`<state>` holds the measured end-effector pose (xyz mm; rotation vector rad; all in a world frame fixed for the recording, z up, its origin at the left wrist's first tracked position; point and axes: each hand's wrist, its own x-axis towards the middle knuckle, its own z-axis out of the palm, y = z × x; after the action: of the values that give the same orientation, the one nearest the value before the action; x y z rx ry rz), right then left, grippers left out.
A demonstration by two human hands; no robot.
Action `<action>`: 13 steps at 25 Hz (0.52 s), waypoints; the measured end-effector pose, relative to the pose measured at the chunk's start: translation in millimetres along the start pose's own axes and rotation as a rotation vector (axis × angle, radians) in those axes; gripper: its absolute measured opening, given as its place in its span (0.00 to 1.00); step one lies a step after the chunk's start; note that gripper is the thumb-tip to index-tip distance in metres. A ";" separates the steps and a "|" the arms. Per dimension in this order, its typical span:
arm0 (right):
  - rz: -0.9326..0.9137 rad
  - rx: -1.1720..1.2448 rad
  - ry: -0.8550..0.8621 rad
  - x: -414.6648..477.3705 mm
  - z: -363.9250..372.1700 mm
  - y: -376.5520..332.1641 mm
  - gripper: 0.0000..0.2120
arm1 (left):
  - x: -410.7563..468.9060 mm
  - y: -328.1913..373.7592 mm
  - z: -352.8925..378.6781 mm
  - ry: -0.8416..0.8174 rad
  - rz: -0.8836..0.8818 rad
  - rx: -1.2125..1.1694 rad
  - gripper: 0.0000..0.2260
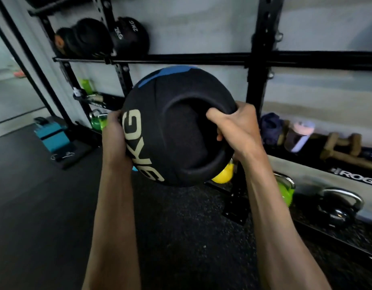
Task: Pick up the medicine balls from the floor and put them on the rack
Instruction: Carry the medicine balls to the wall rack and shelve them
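Note:
I hold a black medicine ball (166, 126) with blue patches and pale "KG" lettering in the air in front of the rack. My right hand (235, 128) grips the rim of its recessed handle, thumb hooked inside. My left hand (115, 135) presses against the ball's left side, fingers hidden behind it. The black steel rack (262, 59) stands against the wall; its horizontal shelf rail runs just above the ball. Three black medicine balls (128, 36) rest on that shelf at the upper left.
Kettlebells stand along the wall base: a black one (336, 210), a green one (285, 189), a yellow one (222, 174). A teal block (52, 132) lies on the dark rubber floor at left. A bottle (298, 135) and wooden handles (344, 145) sit on the low shelf at right.

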<state>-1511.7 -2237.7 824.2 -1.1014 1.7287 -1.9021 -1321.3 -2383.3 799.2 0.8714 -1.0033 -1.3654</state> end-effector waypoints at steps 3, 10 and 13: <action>-0.086 -0.022 0.044 36.0 54.6 -12.8 0.10 | 46.7 29.2 -4.6 -0.077 0.036 -0.022 0.19; -0.165 0.005 0.114 142.9 153.3 -31.6 0.12 | 198.8 76.7 2.4 -0.162 0.092 -0.078 0.15; -0.211 -0.023 0.117 205.2 187.8 -32.5 0.13 | 268.1 79.2 17.3 -0.188 0.110 -0.113 0.15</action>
<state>-1498.2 -2503.7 910.7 -1.2471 1.7601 -2.1159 -1322.7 -2646.2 895.9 0.6041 -1.0896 -1.4141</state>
